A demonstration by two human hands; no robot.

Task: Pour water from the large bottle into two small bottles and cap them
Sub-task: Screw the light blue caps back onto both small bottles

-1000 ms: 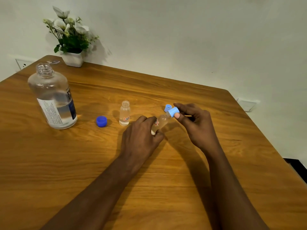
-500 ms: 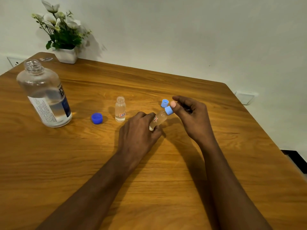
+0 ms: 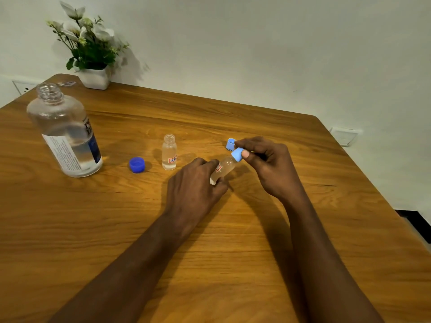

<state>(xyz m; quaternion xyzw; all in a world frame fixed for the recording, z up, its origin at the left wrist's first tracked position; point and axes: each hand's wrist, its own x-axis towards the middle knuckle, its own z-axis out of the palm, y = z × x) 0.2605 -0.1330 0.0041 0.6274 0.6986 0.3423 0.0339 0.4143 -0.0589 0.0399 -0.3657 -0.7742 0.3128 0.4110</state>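
Clearly, the uncapped small bottle (image 3: 169,152) holds water (image 3: 169,162).

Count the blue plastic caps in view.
3: dark blue plastic cap on the wooden table; light blue cap on the held clear bottle; second light blue cap just beyond it.

- Large bottle (image 3: 66,136), upright: blocks far left of table (image 3: 233,264).
- Dark blue cap (image 3: 137,164), open small bottle (image 3: 169,152): near each other, narrow gap between.
- Loose cap (image 3: 231,144): just beside right hand (image 3: 268,166).
- Flower pot (image 3: 94,76): far corner, well apart.
- Bare wood: right of right hand.
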